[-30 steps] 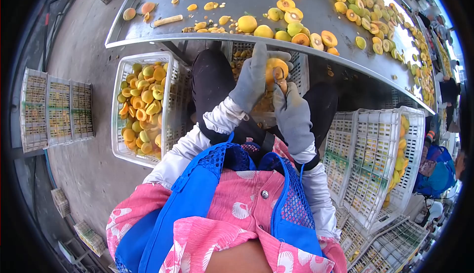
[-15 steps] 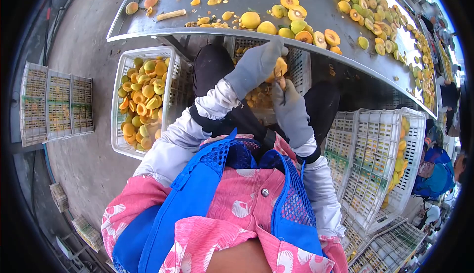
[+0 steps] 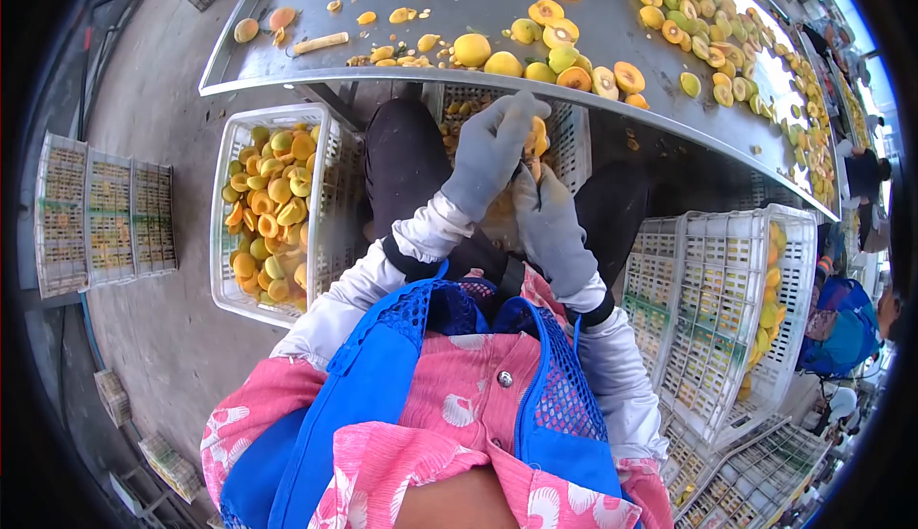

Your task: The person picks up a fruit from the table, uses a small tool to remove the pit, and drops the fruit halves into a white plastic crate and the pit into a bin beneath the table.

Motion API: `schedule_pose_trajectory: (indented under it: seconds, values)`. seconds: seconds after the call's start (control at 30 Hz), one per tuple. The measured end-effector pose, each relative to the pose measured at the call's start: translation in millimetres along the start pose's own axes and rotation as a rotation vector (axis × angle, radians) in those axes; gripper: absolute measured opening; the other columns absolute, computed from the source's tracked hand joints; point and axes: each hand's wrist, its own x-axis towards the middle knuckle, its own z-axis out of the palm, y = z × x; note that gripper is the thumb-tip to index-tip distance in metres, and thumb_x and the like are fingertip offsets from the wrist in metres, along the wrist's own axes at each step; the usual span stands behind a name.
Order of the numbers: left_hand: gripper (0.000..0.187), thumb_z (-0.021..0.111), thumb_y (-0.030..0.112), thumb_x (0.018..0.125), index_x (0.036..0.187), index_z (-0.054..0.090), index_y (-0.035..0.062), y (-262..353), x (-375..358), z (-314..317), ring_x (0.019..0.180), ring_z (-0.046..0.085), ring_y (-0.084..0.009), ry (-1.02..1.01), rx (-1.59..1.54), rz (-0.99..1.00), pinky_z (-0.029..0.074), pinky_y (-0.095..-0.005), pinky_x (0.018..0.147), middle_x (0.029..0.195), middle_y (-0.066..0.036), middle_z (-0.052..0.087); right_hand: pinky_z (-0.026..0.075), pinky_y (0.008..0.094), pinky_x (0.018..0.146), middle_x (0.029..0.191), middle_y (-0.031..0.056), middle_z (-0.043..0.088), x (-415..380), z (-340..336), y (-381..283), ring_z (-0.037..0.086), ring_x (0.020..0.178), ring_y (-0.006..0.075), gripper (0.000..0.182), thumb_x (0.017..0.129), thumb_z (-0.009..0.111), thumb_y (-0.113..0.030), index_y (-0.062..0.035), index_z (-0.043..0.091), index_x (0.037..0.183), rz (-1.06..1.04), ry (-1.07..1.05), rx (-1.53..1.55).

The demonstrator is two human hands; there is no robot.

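Observation:
My left hand (image 3: 491, 151), in a grey glove, has its fingers closed round a yellow peach (image 3: 538, 135) just below the table edge. Close beneath it, my gloved right hand (image 3: 552, 223) is closed, with fingertips at the fruit's underside. A small brownish piece shows between the hands; I cannot make out whether it is a tool or part of the fruit. Under both hands, between the knees, a white crate (image 3: 572, 146) holds fruit pieces. Whole and halved peaches (image 3: 502, 63) lie along the near table edge.
The metal table (image 3: 612, 22) spans the top, with a wooden-looking handle (image 3: 320, 43) and many cut peaches (image 3: 727, 41) on it. A white crate of peach halves (image 3: 273, 213) stands at left. More crates (image 3: 708, 328) stack at right and far left (image 3: 105, 213). Another person (image 3: 846, 328) is at far right.
Both hands have shifted slightly left and down in view, along with the peach. The table and crates also sit a little further left, so the camera seems to have turned. The hands stay together.

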Motion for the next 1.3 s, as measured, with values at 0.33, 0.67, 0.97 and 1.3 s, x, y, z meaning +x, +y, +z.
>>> schedule_pose_trajectory:
  seconds: [0.33,0.67,0.97,1.3]
  values:
    - [0.039,0.048,0.029,0.1,0.123,0.058,-0.0007,14,-4,-14,0.084,0.063,-0.0136,-0.202,-0.137,-0.03,0.05,-0.0261,0.08,0.104,-0.01,0.064,0.039,0.0273,0.038,0.058,-0.0006,0.045,11,-34,-55,0.042,0.041,0.0106,0.04,0.1,0.044,-0.046,-0.0082,0.05,0.089,0.917,-0.342,0.723]
    - [0.049,0.045,0.041,0.101,0.099,0.07,-0.0002,5,-2,7,0.065,0.059,-0.0105,-0.04,0.252,-0.12,0.048,-0.024,0.061,0.078,-0.008,0.066,0.024,0.0236,0.036,0.058,-0.0069,0.032,7,-38,-58,0.025,0.04,0.0061,0.042,0.099,0.04,-0.056,-0.016,0.046,0.088,1.209,-0.535,1.048]
    - [0.062,0.036,0.05,0.101,0.095,0.07,-0.0021,0,4,-6,0.07,0.059,-0.0129,-0.276,0.082,-0.386,0.048,-0.0254,0.067,0.077,-0.009,0.066,0.018,0.0216,0.039,0.061,-0.0078,0.027,8,-46,-46,0.017,0.042,0.0041,0.051,0.096,0.035,-0.066,-0.0164,0.044,0.086,1.222,-0.647,1.319]
    - [0.066,0.032,0.056,0.101,0.099,0.065,-0.001,-20,-1,-3,0.07,0.062,-0.0175,-0.169,-0.357,-0.466,0.052,-0.0287,0.065,0.082,-0.013,0.066,0.018,0.0179,0.037,0.06,-0.0096,0.027,5,-37,-28,0.02,0.043,0.0027,0.046,0.096,0.04,-0.062,-0.0169,0.047,0.088,1.205,-0.67,1.422]
